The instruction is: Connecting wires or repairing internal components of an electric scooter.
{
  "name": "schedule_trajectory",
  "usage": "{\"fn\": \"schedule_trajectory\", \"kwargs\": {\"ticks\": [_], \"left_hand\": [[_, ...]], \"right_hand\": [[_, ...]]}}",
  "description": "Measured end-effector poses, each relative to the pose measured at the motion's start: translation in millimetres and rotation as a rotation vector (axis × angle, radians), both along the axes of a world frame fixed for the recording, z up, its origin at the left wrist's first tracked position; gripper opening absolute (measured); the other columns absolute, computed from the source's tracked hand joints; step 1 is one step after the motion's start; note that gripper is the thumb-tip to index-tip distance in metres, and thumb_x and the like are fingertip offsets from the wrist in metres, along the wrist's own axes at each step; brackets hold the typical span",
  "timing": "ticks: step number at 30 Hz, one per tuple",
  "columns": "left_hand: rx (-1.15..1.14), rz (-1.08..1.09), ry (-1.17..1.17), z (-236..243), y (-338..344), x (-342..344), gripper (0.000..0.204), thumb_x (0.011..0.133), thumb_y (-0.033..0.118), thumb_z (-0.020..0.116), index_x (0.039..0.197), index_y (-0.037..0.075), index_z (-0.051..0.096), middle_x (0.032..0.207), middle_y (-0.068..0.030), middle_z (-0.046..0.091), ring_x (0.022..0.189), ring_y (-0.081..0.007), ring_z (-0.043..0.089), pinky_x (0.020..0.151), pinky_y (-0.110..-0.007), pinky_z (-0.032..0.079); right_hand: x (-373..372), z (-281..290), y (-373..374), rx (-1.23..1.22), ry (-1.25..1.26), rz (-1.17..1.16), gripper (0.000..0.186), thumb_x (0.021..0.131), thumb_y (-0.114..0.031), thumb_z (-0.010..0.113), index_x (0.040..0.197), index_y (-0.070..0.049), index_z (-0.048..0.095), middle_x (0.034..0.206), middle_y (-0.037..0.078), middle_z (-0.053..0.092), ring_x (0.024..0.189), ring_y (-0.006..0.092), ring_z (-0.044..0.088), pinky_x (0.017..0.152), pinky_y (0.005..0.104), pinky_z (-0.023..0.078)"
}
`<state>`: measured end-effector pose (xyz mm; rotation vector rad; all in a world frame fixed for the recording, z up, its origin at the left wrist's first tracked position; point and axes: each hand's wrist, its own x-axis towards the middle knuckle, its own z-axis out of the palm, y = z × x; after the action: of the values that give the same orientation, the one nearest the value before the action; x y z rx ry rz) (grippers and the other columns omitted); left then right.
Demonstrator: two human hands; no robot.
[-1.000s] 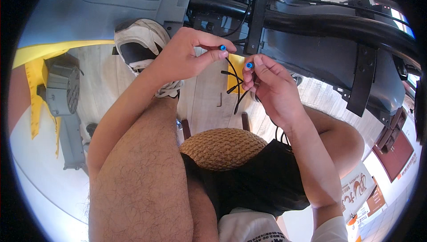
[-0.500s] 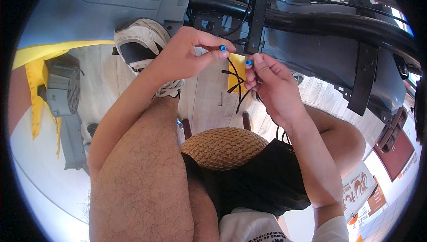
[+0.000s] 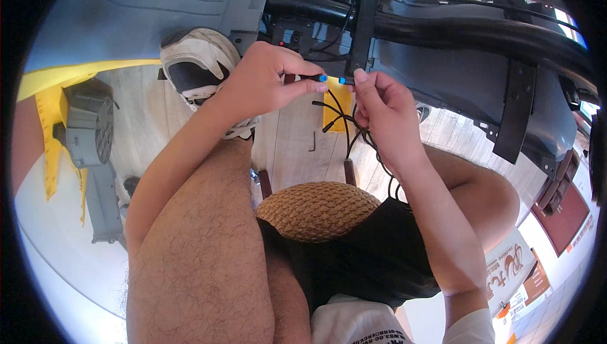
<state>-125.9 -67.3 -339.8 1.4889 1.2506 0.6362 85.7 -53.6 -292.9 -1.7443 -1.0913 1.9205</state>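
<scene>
At the far left, a yellow strip (image 3: 95, 71) runs along the lower edge of a large grey panel (image 3: 152, 15), and below it a grey part (image 3: 85, 122) with a round ribbed face stands beside a jagged yellow piece (image 3: 53, 141). Next comes a white-and-black shoe (image 3: 196, 59), partly hidden by the person's left hand (image 3: 267, 81). That hand's grip is closed, thumb and forefinger pinching the left plug (image 3: 323, 79), whose blue end points right. Below, an L-shaped hex key (image 3: 313, 142) lies on the pale wooden floor (image 3: 284, 141), and nearer the body is a woven stool (image 3: 319, 211), partly covered by black shorts (image 3: 354, 262). A short gap to the right of the left plug is the right plug (image 3: 343, 81), its blue end facing the other one, roughly in line; the two are apart. Under them hang thin black cables (image 3: 342, 116) with loose dark ends, in front of a yellow object (image 3: 331, 118) of which only part shows. The right hand (image 3: 391, 110) also has its grip closed, thumb and fingers holding the right plug, with cable trailing below the palm. Above the hands, a black bar (image 3: 364, 21) crosses a thick black tube (image 3: 455, 28) that stretches right, past a flat black plate (image 3: 516, 116) hanging down.
</scene>
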Motion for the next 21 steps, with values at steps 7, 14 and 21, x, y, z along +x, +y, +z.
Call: {"fn": "schedule_trajectory", "kwargs": {"ticks": [7, 14, 21], "left_hand": [[0.211, 0.019, -0.002, -11, -2, 1, 0.018, 0.077, 0.015, 0.079, 0.092, 0.006, 0.076, 0.063, -0.0087, 0.060, 0.053, -0.0182, 0.051, 0.050, -0.031, 0.038], [0.266, -0.041, 0.042, -12, -2, 1, 0.018, 0.080, 0.016, 0.075, 0.093, 0.004, 0.073, 0.063, -0.0101, 0.054, 0.057, -0.0233, 0.050, 0.054, -0.034, 0.039], [0.189, -0.100, 0.017, -14, -1, 1, 0.019, 0.083, 0.015, 0.071, 0.095, 0.000, 0.070, 0.067, -0.0130, 0.055, 0.058, -0.0267, 0.051, 0.056, -0.036, 0.041]], "right_hand": [[-3, -15, -1, 0.114, -0.033, 0.039, 0.032, 0.099, -0.029, 0.060, 0.083, -0.001, 0.063, 0.065, -0.004, 0.054, 0.061, 0.0031, 0.043, 0.054, 0.0223, 0.035], [-5, -16, -1, 0.127, -0.113, 0.072, 0.032, 0.098, -0.027, 0.061, 0.083, 0.000, 0.064, 0.068, -0.001, 0.059, 0.064, 0.0047, 0.048, 0.058, 0.0238, 0.040], [-9, -18, -1, 0.132, -0.150, 0.073, 0.032, 0.097, -0.027, 0.061, 0.081, 0.001, 0.065, 0.069, 0.001, 0.062, 0.065, 0.0061, 0.051, 0.059, 0.0251, 0.041]]}}
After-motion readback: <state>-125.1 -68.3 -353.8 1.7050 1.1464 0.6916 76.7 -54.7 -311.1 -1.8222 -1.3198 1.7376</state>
